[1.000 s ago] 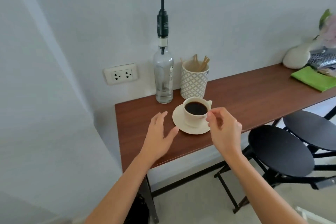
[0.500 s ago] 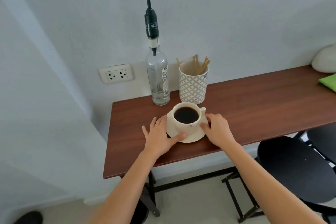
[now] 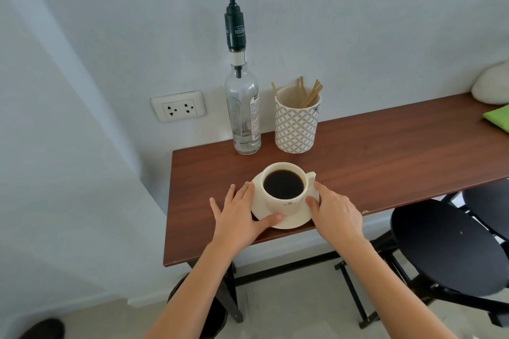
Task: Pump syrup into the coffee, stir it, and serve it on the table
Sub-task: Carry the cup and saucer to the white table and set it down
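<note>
A cream cup of black coffee (image 3: 283, 187) stands on a cream saucer (image 3: 294, 221) near the front edge of the brown table (image 3: 385, 151). My left hand (image 3: 239, 215) lies against the saucer's left rim, thumb on its front edge. My right hand (image 3: 334, 212) holds the saucer's right rim, just under the cup's handle. Behind the cup, by the wall, stands a clear syrup bottle (image 3: 243, 113) with a tall black pump, its spout pointing left. To its right a patterned holder (image 3: 296, 121) has several wooden stir sticks.
A wall socket (image 3: 178, 106) sits left of the bottle. Black stools (image 3: 451, 248) stand under the table's right side. A green cloth (image 3: 498, 118) and a white rounded object (image 3: 491, 85) lie at the far right of the table.
Both hands came down onto the saucer's rim, left and right of the cup. The camera moved closer and tilted down.
</note>
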The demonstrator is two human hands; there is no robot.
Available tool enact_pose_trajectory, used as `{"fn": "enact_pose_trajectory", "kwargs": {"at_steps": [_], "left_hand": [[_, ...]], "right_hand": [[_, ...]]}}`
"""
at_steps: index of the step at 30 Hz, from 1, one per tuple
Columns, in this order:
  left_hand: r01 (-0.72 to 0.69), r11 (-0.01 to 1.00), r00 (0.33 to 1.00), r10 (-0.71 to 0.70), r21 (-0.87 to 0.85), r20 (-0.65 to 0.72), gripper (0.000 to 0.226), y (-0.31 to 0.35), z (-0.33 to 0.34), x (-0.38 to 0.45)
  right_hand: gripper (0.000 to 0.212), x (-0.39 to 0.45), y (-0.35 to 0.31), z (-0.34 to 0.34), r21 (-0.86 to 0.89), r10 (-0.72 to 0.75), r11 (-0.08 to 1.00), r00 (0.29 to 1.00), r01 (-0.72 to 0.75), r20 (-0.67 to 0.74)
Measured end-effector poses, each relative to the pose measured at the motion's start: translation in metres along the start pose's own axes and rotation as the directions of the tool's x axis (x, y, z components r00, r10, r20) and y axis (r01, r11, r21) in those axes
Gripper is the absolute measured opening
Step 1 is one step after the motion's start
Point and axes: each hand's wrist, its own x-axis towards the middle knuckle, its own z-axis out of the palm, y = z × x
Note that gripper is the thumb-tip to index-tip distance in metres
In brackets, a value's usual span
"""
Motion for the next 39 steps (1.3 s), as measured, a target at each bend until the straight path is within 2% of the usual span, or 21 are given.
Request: {"fn": "enact_pose_trajectory", "kwargs": {"at_steps": [3,6,9,13,18,20,23,27,29,34,39], "left_hand": [[-0.014,1.0,1.0,0.014,0.007,0.02,0.103,-0.003,-0.002,-0.006],[-0.018,1.0,0.999,0.018,0.011,0.045,0.103,-0.005,-0.003,-0.011],[-0.016,1.0,0.998,0.016,0.007,0.056,0.104,-0.006,-0.004,-0.015],[-0.019,1.0,0.999,0.018,0.011,0.045,0.106,-0.008,-0.004,-0.02],[-0.017,1.0,0.999,0.017,0.006,0.046,0.107,-0.006,-0.006,-0.025],[-0.012,1.0,0.999,0.012,0.001,0.04,0.107,-0.004,-0.006,-0.029],[0.011,0.999,1.0,-0.012,-0.041,-0.025,0.104,0.0,-0.003,-0.041],[-0.002,0.991,0.971,-0.031,-0.137,-0.237,0.081,0.003,0.006,-0.069],[-0.001,0.972,0.959,-0.066,-0.236,-0.275,0.069,0.003,0.011,-0.085],[0.175,0.809,0.969,-0.242,-0.561,-0.046,0.056,0.009,0.014,-0.102],[0.24,0.739,0.95,-0.311,-0.629,-0.002,0.06,0.022,0.009,-0.102]], "right_hand": [[0.05,-0.013,0.002,0.002,0.043,0.014,0.999,0.999,-0.016,0.036],[0.055,-0.022,0.006,0.006,0.218,0.004,0.976,0.995,-0.025,0.097],[0.061,-0.031,0.008,0.013,0.37,0.007,0.928,0.996,-0.041,0.094],[0.068,-0.041,0.009,0.017,0.629,0.064,0.759,0.98,-0.169,0.187],[0.075,-0.051,0.009,0.019,0.815,0.048,0.524,0.964,-0.246,0.26],[0.077,-0.052,0.01,0.02,0.843,0.054,0.461,0.958,-0.275,0.283],[0.079,-0.055,0.012,0.021,0.855,0.037,0.438,0.955,-0.279,0.293],[0.077,-0.057,0.015,0.021,0.844,-0.013,0.465,0.951,-0.269,0.31],[0.07,-0.056,0.018,0.02,0.842,-0.059,0.47,0.943,-0.264,0.328],[0.066,-0.052,0.028,0.015,0.838,-0.126,0.463,0.914,-0.289,0.385],[0.071,-0.052,0.039,0.012,0.83,-0.176,0.45,0.878,-0.331,0.445]]}}
